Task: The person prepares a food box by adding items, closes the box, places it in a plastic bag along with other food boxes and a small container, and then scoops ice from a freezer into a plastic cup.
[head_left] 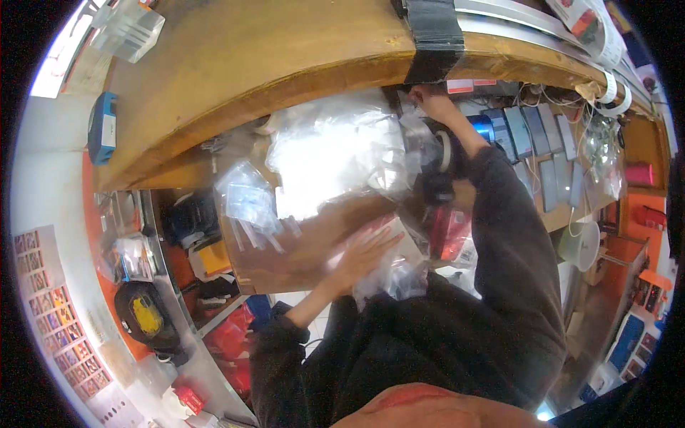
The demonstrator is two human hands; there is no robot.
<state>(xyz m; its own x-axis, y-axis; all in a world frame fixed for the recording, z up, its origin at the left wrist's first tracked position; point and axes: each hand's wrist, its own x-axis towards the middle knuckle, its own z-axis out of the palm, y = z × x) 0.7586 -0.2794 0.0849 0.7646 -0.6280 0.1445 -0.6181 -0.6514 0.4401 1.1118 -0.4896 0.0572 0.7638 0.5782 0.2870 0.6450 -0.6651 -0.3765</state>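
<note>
While the person's 2 hands work well apart, the left hand (367, 258) lies flat, fingers extended and slightly blurred, on a pale box (409, 246) at the near edge of a brown worktop (303, 262). Crumpled clear plastic (401, 278) sits against the box's near side. The right hand (430, 101) reaches to the far side, just beneath a wooden shelf (285, 50); its fingers are bent beside clear film, and I cannot tell whether they grip anything. Between the hands spreads a heap of shiny clear bags (335, 153), bright with glare. Left of it are small clear packets (246, 196); right of the box is a red packet (449, 232). Beyond the right sleeve, flat phone-like devices (549, 135) lie in rows, near a pale bin (579, 246). Black tape (434, 43) wraps the shelf's edge.
</note>
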